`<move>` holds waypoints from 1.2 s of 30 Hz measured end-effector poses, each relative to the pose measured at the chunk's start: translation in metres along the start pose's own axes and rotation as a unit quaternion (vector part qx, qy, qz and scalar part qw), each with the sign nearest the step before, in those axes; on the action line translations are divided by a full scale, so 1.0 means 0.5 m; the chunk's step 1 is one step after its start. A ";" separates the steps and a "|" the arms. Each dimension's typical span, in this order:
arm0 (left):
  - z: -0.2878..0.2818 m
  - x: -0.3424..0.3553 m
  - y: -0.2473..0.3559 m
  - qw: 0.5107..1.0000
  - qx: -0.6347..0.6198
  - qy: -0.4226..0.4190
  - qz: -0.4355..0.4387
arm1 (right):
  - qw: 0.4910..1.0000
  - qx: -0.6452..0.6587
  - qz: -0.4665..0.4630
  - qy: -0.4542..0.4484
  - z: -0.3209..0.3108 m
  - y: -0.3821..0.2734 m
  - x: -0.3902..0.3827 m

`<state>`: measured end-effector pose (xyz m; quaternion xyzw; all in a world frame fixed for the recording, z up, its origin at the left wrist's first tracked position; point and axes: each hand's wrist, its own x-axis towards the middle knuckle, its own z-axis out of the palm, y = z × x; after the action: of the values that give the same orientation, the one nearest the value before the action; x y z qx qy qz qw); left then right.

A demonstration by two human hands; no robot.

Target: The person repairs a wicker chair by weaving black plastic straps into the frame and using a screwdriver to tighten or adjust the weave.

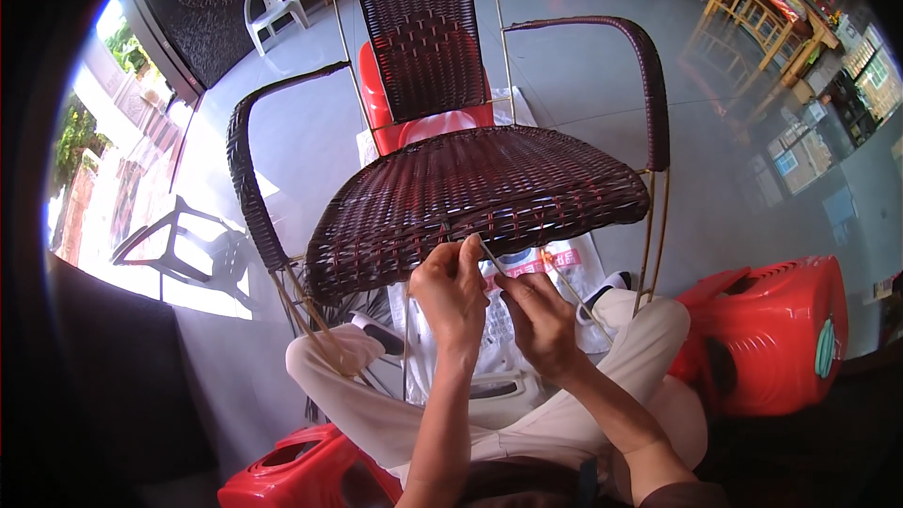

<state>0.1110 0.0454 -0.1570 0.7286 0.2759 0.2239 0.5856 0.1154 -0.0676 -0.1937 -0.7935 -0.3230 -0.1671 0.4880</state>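
A dark brown wicker armchair [480, 169] on a thin gold metal frame stands in front of me, its woven seat close to my knees. At the seat's front edge my left hand [450, 292] is closed, thumb and fingers pinched together. Lower and to its right, my right hand [541, 315] is closed too. A thin greyish strip [489, 254] runs between both sets of fingertips, just under the seat rim. Whether it is a weaving strand or a slim tool I cannot tell. The fingers hide its ends.
Red plastic stools stand at my right [767, 339] and lower left [306, 470]. Behind the backrest shows another red plastic seat [374, 85]. A white printed sheet [574, 273] lies under the armchair. Farther off are a white plastic chair [273, 5] and a wooden table [752, 9].
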 end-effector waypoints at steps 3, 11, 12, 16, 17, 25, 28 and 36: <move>-0.011 -0.005 -0.007 0.996 -0.075 -0.053 -0.023 | 1.000 0.000 0.008 -0.006 -0.002 0.002 -0.001; -0.018 -0.006 -0.001 0.974 -0.192 -0.088 -0.084 | 1.000 0.012 0.010 -0.004 -0.002 0.005 0.001; -0.019 -0.008 -0.006 0.974 -0.194 -0.095 -0.073 | 1.000 0.013 0.006 0.001 -0.002 0.006 0.001; -0.014 -0.013 0.000 0.978 -0.198 -0.062 -0.009 | 1.000 0.012 0.008 0.003 -0.006 0.002 0.002; -0.014 -0.012 -0.004 0.978 -0.198 -0.064 -0.008 | 1.000 0.013 0.008 0.007 -0.004 0.002 0.003; -0.003 -0.003 0.001 0.985 -0.166 -0.046 -0.001 | 0.997 -0.003 0.070 -0.027 -0.018 -0.008 -0.001; -0.001 0.000 0.010 0.992 -0.118 -0.036 -0.002 | 0.984 -0.007 0.147 -0.103 -0.050 0.011 -0.021; 0.001 0.000 0.013 0.996 -0.093 -0.017 0.004 | 0.994 -0.046 -0.055 -0.078 -0.048 0.012 0.177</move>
<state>0.1123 0.0438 -0.1508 0.6756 0.2415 0.2387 0.6545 0.1857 -0.0597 -0.1348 -0.8069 -0.3950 -0.1458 0.4143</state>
